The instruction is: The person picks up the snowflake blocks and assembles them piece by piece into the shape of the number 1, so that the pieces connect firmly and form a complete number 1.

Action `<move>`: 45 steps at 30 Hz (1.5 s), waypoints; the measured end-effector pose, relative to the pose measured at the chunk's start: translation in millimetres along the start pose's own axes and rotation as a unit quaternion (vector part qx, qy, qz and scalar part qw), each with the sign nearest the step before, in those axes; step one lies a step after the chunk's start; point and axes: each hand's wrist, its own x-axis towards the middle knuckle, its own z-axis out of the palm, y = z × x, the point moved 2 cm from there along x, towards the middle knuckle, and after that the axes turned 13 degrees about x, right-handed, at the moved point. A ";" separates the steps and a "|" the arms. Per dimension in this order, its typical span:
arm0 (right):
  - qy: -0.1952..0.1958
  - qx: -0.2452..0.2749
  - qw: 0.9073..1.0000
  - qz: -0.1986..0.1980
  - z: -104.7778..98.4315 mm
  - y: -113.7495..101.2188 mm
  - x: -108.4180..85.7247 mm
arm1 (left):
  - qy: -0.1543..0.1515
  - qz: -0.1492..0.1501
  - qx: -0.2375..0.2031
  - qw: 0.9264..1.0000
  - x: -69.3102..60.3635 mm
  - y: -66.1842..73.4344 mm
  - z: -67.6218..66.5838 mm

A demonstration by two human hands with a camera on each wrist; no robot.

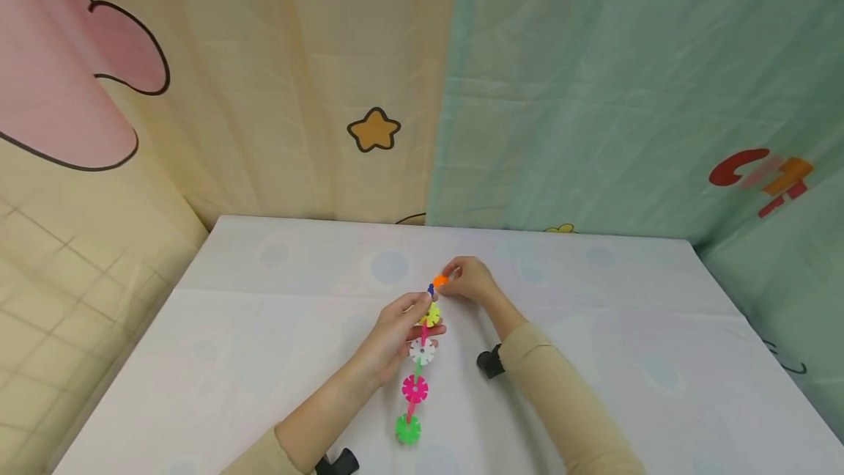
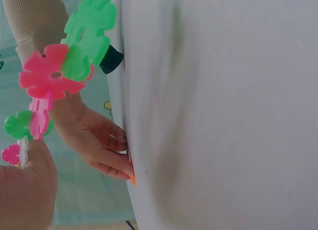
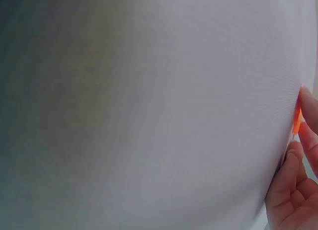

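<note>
My left hand (image 1: pixel 395 328) grips the upper part of a chain of notched plastic snowflake discs. Its visible pieces include a dark blue disc (image 1: pixel 431 289) seen edge-on at the top, a yellow disc (image 1: pixel 431 315), a white disc (image 1: pixel 422 351), a pink disc (image 1: pixel 415 389) and a green disc (image 1: pixel 408 429) at the lower end. Just beyond the blue piece, my right hand (image 1: pixel 471 281) pinches an orange disc (image 1: pixel 440 281) close to the tabletop. Only an edge of the orange disc (image 3: pixel 297 115) shows in the right wrist view. Whether orange and blue touch is unclear.
A white cloth with faint pale dots covers the table (image 1: pixel 297 372). Behind its far edge hangs a printed curtain (image 1: pixel 560 94). Black wrist devices (image 1: pixel 491 362) sit at both sleeves.
</note>
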 end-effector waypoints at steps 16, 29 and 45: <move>-0.018 0.013 1.000 -0.007 -4.3 1.1 -3.9 | -0.014 0.001 -0.012 1.000 -0.4 -1.0 -0.5; -0.037 0.085 0.995 0.041 -8.2 7.5 -5.8 | -0.007 -0.009 -0.006 1.000 -1.7 -3.2 -3.2; -0.101 0.140 0.985 0.006 -22.7 4.5 -25.4 | 0.003 -0.013 -0.008 1.000 -1.6 -3.7 -5.8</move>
